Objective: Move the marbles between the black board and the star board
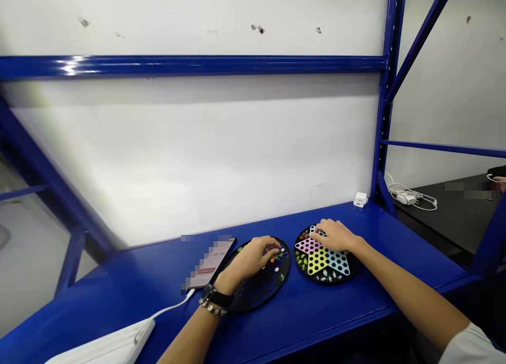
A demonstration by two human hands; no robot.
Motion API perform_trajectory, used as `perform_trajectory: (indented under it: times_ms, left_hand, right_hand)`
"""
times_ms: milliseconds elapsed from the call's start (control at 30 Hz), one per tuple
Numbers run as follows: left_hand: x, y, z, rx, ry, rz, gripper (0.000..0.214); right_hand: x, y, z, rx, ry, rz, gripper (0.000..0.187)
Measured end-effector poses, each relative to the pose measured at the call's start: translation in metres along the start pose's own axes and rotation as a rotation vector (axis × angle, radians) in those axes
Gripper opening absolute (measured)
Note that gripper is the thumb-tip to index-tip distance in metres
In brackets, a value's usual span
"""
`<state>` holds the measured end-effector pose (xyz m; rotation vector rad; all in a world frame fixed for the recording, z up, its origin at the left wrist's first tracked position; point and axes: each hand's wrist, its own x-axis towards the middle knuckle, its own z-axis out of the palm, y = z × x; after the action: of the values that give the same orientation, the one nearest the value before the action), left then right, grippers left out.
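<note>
A round black board (256,301) with holes lies on the left, with small coloured pieces along its right side. Over this board hangs my left hand (256,256), its thumb and bent fingers brought close together near the pieces. To the right is a Chinese checkers board (318,262), round and black with a star of pink, yellow and light-blue points full of dark holes. My right hand (334,235) reaches over its upper part, fingers curled and thumb close to them at the far left point. Whatever lies between the fingertips of either hand is too small or hidden to make out.
A phone (211,264) on a white cable lies left of the boards. A white box-like device (106,345) sits at the front left. On the blue table (316,311), a white charger (360,199) stands near the blue post. Cables (407,195) lie on a black table, near another person's hand.
</note>
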<state>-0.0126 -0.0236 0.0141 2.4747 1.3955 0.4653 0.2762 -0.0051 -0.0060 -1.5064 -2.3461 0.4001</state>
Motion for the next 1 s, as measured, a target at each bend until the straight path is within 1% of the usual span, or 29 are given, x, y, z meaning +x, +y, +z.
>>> perform_trajectory:
  times_ms: [67, 133, 200, 267, 300, 367, 433, 500, 533, 667, 767, 800, 833, 933, 1000]
  left_hand:
    - [-0.002, -0.006, -0.012, -0.018, 0.066, -0.043, 0.036]
    - [-0.005, -0.015, -0.024, -0.022, 0.141, -0.121, 0.04]
    - [-0.01, -0.029, -0.036, -0.014, 0.151, -0.191, 0.043]
    - [-0.018, -0.047, -0.045, -0.006, 0.082, -0.257, 0.044]
    - [-0.023, -0.056, -0.049, -0.002, 0.029, -0.292, 0.044]
    - [-0.033, -0.072, -0.053, 0.004, -0.104, -0.378, 0.043]
    - [-0.042, -0.082, -0.053, -0.028, -0.229, -0.456, 0.043]
    - [-0.048, -0.084, -0.051, -0.102, -0.312, -0.496, 0.045]
    - [-0.049, -0.083, -0.049, -0.137, -0.333, -0.507, 0.045]
    - [-0.047, -0.075, -0.043, -0.191, -0.351, -0.508, 0.037]
    - [-0.044, -0.072, -0.043, -0.174, -0.366, -0.48, 0.029]
    - [-0.043, -0.07, -0.044, -0.157, -0.347, -0.452, 0.026]
    - [-0.042, -0.068, -0.045, -0.134, -0.298, -0.414, 0.024]
    - [-0.035, -0.054, -0.043, -0.053, -0.067, -0.296, 0.024]
    - [-0.027, -0.039, -0.037, -0.042, 0.047, -0.238, 0.026]
  right_hand:
    - [0.0, 0.0, 0.0, 0.0, 0.001, 0.002, 0.056]
    - [-0.001, 0.0, -0.001, 0.0, -0.003, 0.003, 0.057]
    - [-0.002, -0.002, -0.002, 0.007, -0.011, 0.004, 0.056]
    - [-0.003, -0.004, -0.004, 0.012, -0.017, 0.005, 0.056]
    - [-0.003, -0.005, -0.005, 0.009, -0.019, 0.006, 0.056]
    - [-0.004, -0.006, -0.005, 0.001, -0.025, 0.006, 0.056]
    - [-0.004, -0.005, -0.005, -0.007, -0.026, 0.006, 0.057]
    - [-0.003, -0.004, -0.004, -0.008, -0.025, 0.007, 0.056]
    - [-0.003, -0.004, -0.004, -0.005, -0.024, 0.008, 0.056]
    - [-0.001, -0.002, -0.005, 0.021, 0.0, 0.018, 0.057]
    - [-0.001, -0.002, -0.009, 0.034, 0.097, 0.029, 0.063]
    - [-0.001, -0.002, -0.011, 0.037, 0.136, 0.034, 0.063]
    - [-0.001, -0.002, -0.012, 0.041, 0.171, 0.039, 0.063]
    - [-0.001, -0.003, -0.014, 0.053, 0.225, 0.057, 0.058]
    - [-0.002, -0.004, -0.014, 0.058, 0.228, 0.056, 0.058]
